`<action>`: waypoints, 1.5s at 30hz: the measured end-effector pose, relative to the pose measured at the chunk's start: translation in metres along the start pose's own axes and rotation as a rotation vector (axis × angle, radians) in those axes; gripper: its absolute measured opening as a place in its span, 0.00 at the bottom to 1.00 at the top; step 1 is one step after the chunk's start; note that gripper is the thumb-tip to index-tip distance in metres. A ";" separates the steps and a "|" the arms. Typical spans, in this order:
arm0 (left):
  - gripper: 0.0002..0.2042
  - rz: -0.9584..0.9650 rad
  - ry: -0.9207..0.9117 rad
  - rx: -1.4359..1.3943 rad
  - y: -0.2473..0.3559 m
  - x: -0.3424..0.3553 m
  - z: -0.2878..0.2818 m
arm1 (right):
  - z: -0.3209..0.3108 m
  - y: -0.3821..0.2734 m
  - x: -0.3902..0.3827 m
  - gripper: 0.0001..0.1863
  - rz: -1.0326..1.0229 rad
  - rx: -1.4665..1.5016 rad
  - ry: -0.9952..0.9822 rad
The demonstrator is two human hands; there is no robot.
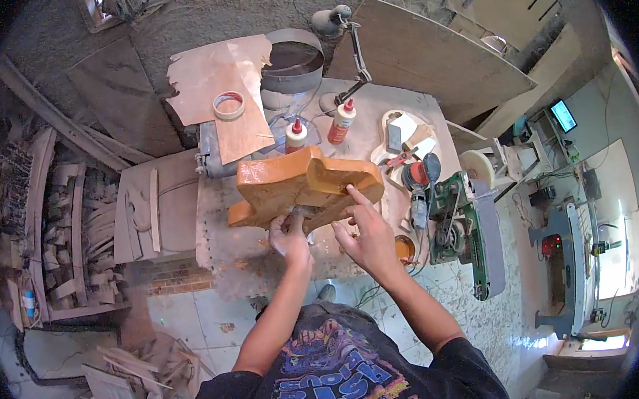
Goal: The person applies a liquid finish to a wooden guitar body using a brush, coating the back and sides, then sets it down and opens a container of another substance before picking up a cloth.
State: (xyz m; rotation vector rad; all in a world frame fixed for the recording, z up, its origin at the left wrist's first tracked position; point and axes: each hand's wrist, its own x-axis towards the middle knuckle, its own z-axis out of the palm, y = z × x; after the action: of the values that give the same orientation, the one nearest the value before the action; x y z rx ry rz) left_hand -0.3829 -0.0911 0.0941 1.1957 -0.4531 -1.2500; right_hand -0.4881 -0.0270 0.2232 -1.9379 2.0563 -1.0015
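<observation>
A glossy orange-brown wooden guitar body [276,174] is raised above the workbench, tilted so its thick edge faces up and away. My left hand [289,235] grips it from below, with the fingers tucked into a recess on its near side. The index finger of my right hand [371,233] stretches out and touches the body near its right end. The other right fingers are bent and hold nothing. Behind the body stand two white glue bottles with red caps, one [295,135] partly covered by it, the other [341,123] in full sight.
The dusty workbench [219,260] carries a tape roll [229,106] on thin wood sheets, a desk lamp [357,54], a sander [417,180] and a pale guitar-shaped piece [389,130]. A green belt sander [457,226] stands at the right. Wood offcuts [135,379] lie at lower left.
</observation>
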 end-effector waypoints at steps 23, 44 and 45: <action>0.09 -0.030 -0.006 -0.010 0.008 0.002 0.005 | 0.006 -0.007 0.005 0.14 -0.029 0.110 0.010; 0.09 -0.035 0.002 0.012 -0.001 0.011 0.000 | -0.007 -0.008 0.014 0.12 -0.071 0.040 0.088; 0.09 -0.037 0.019 0.010 0.000 0.010 0.002 | -0.006 -0.006 0.013 0.13 -0.056 0.026 0.042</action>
State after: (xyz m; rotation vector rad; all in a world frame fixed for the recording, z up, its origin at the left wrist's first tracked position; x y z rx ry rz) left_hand -0.3807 -0.1011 0.0914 1.2276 -0.4257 -1.2683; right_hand -0.4882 -0.0370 0.2354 -1.9882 2.0115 -1.0841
